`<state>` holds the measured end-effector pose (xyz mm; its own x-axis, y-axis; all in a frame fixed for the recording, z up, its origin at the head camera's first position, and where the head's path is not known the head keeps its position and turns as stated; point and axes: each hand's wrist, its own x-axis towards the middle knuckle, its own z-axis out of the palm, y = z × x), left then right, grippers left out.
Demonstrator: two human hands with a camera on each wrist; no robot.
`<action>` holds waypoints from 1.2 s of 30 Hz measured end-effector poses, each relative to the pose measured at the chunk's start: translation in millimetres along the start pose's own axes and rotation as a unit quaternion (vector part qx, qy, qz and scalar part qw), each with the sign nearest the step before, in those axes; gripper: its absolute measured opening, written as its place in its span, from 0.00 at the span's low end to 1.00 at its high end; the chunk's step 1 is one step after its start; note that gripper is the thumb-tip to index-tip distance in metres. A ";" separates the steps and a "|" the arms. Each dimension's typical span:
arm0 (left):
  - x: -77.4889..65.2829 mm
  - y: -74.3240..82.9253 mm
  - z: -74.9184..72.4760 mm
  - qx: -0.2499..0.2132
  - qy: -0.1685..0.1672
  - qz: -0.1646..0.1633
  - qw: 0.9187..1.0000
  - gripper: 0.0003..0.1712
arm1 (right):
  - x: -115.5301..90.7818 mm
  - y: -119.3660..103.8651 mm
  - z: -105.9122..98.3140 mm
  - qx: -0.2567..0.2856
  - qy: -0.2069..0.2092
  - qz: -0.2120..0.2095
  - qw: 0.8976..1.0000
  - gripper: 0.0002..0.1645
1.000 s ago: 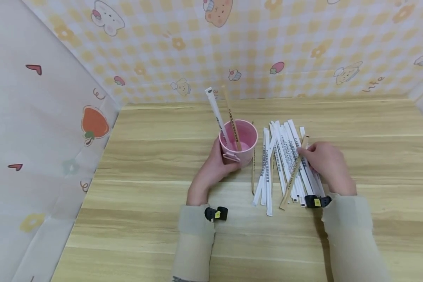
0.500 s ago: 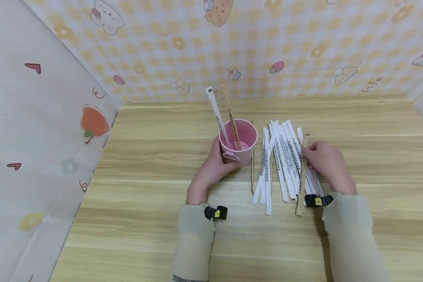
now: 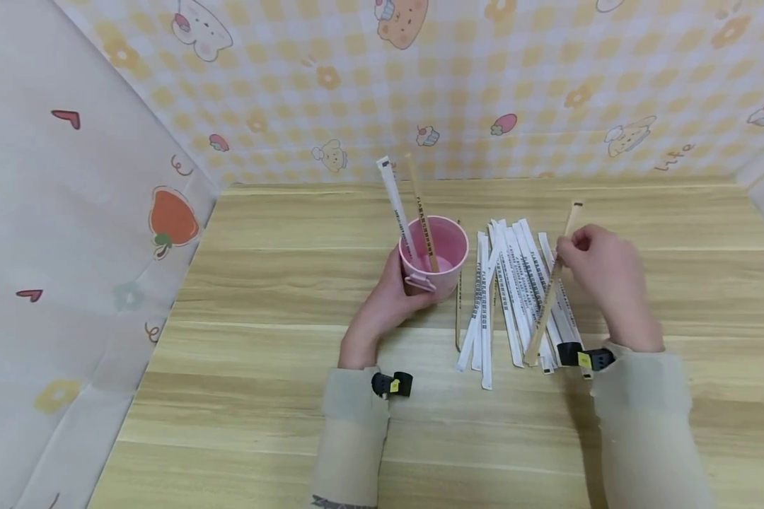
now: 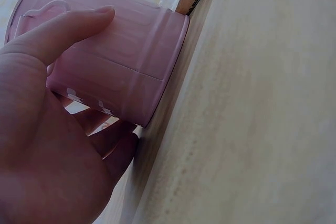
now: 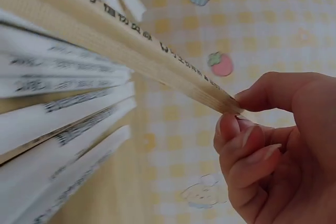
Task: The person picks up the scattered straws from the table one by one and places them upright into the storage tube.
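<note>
My left hand (image 3: pixel 388 300) grips a small pink bucket (image 3: pixel 444 284) standing on the table; in the left wrist view the thumb lies along the wall of the bucket (image 4: pixel 123 40), by its wire handle. One white-wrapped straw (image 3: pixel 395 198) and one brown-wrapped straw (image 3: pixel 420 205) lean inside, tops well above the rim. Between thumb and fingertips, my right hand (image 3: pixel 608 276) pinches another brown-wrapped straw (image 3: pixel 550 297), slanted over the right side of a pile of white-wrapped straws (image 3: pixel 512 304). The right wrist view shows the pinch at the held straw (image 5: pixel 173 72) close up.
Right beside the bucket lies a thin brown-wrapped straw (image 3: pixel 458 311), and a little brown shows among the white ones. Wood-grain table (image 3: pixel 242 353) runs back to a yellow checked cloth wall (image 3: pixel 280 106). A white cloth (image 3: pixel 102 212) hangs on the left.
My right hand has lifted the brown-wrapped straw up and slightly right from the pile, its top now farther back. My left hand keeps its hold on the bucket.
</note>
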<state>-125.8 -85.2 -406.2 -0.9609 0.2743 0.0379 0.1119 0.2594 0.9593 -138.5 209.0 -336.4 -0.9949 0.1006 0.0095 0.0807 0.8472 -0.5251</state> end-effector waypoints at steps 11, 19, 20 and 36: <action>-5.1 23.6 -2.4 -0.009 -0.017 0.002 1.000 0.57 | -7.9 -61.9 -38.8 0.036 0.154 -0.079 0.984 0.20; -7.9 29.9 -3.8 -0.001 -0.019 -0.014 1.000 0.58 | -15.4 -110.5 -57.0 0.091 0.290 -0.268 0.914 0.15; -8.2 29.4 -4.0 -0.003 -0.019 -0.013 1.000 0.58 | -15.0 -116.2 -58.6 0.092 0.298 -0.285 0.906 0.15; -8.3 29.9 0.3 -0.017 -0.039 0.016 0.999 0.54 | 9.0 -150.5 -33.6 0.062 0.243 -0.370 0.895 0.12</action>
<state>-114.4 -79.4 -377.9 -0.9339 0.3543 0.0481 0.1328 0.2189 0.9667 -157.6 99.9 -228.7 -0.6271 -0.2223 0.7465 -0.6257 0.7146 -0.3128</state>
